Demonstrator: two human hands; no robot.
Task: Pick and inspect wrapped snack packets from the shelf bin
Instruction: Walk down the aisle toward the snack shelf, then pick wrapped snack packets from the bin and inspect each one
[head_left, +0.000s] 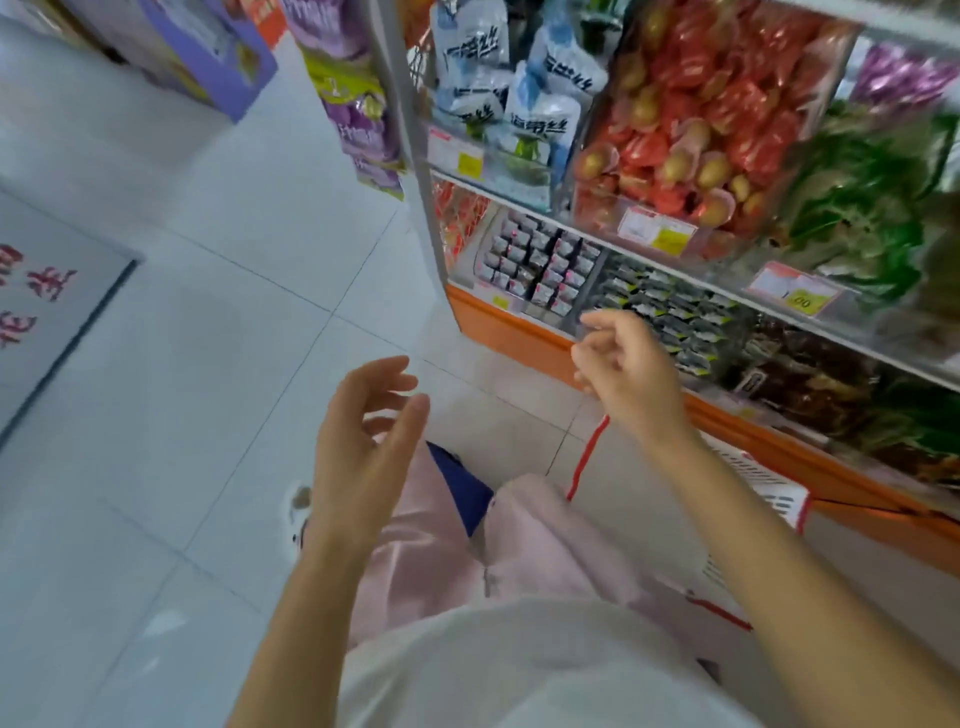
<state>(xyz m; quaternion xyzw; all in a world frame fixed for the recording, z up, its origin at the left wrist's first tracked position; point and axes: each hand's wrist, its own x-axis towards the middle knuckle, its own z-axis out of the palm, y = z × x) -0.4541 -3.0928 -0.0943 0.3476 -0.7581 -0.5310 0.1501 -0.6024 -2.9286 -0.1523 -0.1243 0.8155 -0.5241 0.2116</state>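
In the head view, the left hand (363, 447) hangs over the tiled floor (208, 312) with fingers spread wide, holding nothing. The right hand (628, 369) has fingers loosely curled and empty, just before the lowest shelf bin (654, 317) of dark wrapped snack packets (685, 327).

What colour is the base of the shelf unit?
Orange; the shelf base shows in the head view, just beyond the right hand.
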